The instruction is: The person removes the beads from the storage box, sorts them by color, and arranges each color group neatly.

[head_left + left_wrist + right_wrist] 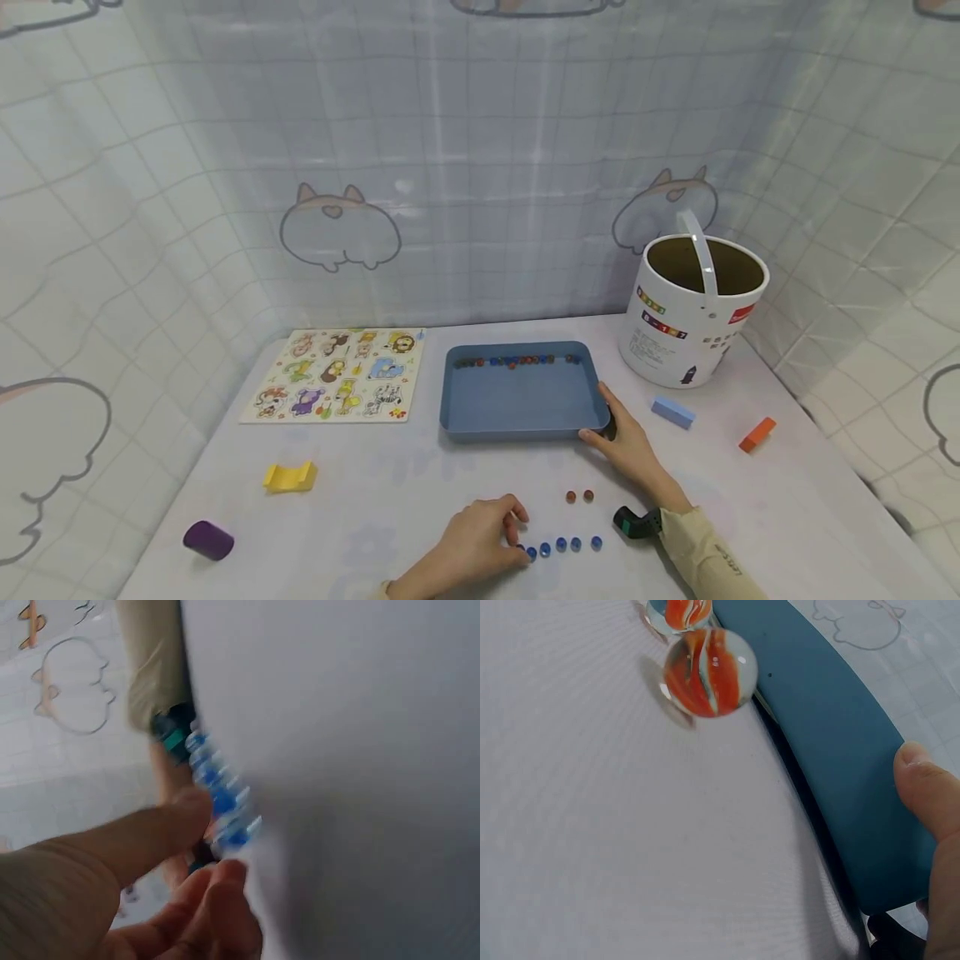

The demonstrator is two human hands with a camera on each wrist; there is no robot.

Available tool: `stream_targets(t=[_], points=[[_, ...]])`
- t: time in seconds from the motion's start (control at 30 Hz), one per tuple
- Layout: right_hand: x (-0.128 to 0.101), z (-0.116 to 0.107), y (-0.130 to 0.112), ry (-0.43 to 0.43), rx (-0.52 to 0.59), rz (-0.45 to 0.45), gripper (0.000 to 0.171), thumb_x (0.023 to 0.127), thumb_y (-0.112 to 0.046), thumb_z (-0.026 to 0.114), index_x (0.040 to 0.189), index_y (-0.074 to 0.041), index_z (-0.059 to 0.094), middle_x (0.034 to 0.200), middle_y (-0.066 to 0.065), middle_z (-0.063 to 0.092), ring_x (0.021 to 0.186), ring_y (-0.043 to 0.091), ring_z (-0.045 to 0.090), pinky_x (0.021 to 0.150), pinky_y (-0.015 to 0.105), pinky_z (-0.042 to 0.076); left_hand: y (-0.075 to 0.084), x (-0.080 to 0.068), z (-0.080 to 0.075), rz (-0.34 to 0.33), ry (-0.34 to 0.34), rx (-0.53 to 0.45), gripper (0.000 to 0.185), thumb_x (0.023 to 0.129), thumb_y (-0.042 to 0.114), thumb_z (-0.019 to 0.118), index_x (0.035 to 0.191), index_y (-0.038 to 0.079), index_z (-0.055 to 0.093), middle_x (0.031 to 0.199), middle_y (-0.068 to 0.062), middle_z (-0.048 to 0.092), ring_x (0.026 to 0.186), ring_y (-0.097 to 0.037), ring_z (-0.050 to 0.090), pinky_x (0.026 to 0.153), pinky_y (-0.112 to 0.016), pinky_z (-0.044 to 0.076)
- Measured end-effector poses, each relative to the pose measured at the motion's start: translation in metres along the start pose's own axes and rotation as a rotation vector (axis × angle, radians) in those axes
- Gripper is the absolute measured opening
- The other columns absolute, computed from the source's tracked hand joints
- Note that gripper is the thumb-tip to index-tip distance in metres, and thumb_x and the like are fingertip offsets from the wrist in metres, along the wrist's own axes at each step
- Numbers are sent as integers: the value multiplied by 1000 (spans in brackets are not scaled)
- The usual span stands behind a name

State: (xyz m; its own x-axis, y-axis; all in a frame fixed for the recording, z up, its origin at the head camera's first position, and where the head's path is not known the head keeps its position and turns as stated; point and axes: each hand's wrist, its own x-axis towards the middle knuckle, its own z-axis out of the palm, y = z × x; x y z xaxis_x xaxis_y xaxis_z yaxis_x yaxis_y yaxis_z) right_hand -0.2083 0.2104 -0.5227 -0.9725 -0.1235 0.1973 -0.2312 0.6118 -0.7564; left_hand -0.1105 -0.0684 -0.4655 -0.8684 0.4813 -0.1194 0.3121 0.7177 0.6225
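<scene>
My right hand (632,450) grips the near right corner of a blue-grey tray (517,414), with its thumb on the rim. Several blue and orange-brown marbles (528,360) lie along the tray's far side. On the table, my left hand (476,537) hovers at the left end of a row of blue marbles (562,544). Its thumb and fingers are bent but apart, and the leftmost marble is partly hidden by the thumb. In the left wrist view the blue marbles (223,801) appear beyond the fingertips. Two orange-streaked marbles (711,673) sit in front of the tray.
A white bucket (660,350) with a handle stands at the back right, near a blue block (672,412) and an orange block (757,435). An animal puzzle board (337,375), a yellow block (289,477) and a purple cylinder (208,540) lie to the left.
</scene>
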Motion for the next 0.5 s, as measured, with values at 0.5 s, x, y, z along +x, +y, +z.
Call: stream_targets(t=[0.5], points=[[-1, 2, 2, 11, 17, -19, 91, 86, -37, 73, 156, -14, 20, 159, 20, 25, 142, 44, 29, 112, 61, 26, 9, 183, -83, 5, 211, -503, 27, 95, 18, 63, 119, 5, 63, 110, -14, 67, 89, -37, 65, 86, -52, 52]])
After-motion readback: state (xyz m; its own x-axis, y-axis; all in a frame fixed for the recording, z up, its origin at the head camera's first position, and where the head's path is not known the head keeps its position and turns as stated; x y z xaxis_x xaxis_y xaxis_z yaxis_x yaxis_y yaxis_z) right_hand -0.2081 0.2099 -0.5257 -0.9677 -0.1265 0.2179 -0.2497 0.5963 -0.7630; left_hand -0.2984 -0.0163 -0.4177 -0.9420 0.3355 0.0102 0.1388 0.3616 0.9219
